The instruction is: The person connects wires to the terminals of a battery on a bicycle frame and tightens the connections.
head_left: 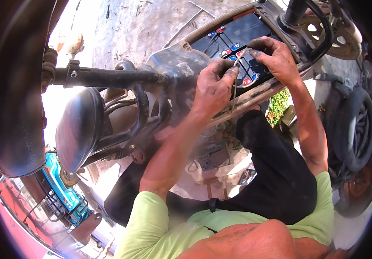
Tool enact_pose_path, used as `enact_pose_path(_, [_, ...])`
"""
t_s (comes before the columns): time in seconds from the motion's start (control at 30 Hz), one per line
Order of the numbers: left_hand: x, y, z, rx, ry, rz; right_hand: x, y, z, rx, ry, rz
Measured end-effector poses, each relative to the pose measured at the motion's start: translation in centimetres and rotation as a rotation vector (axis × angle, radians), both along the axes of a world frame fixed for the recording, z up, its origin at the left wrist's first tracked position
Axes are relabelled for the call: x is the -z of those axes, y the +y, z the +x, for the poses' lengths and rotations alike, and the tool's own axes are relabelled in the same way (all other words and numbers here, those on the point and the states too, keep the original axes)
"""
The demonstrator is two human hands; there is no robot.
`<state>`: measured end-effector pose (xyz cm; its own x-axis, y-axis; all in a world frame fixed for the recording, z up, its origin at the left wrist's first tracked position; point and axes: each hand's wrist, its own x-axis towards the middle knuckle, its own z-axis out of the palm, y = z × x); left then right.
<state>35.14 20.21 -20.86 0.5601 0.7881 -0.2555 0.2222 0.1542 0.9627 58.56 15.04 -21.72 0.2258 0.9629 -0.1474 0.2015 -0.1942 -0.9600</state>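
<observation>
Head view: the person bent over the open battery compartment of a scooter, both forearms reaching in from below. Left hand rested on the compartment's near rim, fingers pinched around a thin grey wire — apparently held taut so the loop stayed off the neighbouring terminals. Right hand sat further in, fingertips closed on the wire's other end, just above the black batteries with red and blue terminal caps. Both hands grimy, neither one slack. The wire arched between the two hands, over the battery tops, touching or nearly touching a red cap; contact could not be told.

Handlebar ran left of the compartment, the black seat was tipped up at far left, presumably to give access. A rear wheel showed at right. Green sleeves at lower edge.
</observation>
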Motion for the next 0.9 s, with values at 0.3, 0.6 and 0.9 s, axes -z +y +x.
enact_pose_path(0.3, [-0.2, -0.7, -0.1, -0.004, -0.038, -0.039, -0.3, 0.0, 0.0, -0.017, 0.037, -0.060])
enact_pose_path(0.6, [-0.8, -1.0, -0.1, 0.008, 0.036, 0.069, 0.1, 0.0, -0.1, -0.012, 0.006, 0.006])
enact_pose_path(0.9, [0.3, -1.0, 0.0, -0.020, -0.016, 0.070, -0.2, -0.1, 0.0, -0.010, -0.008, -0.016])
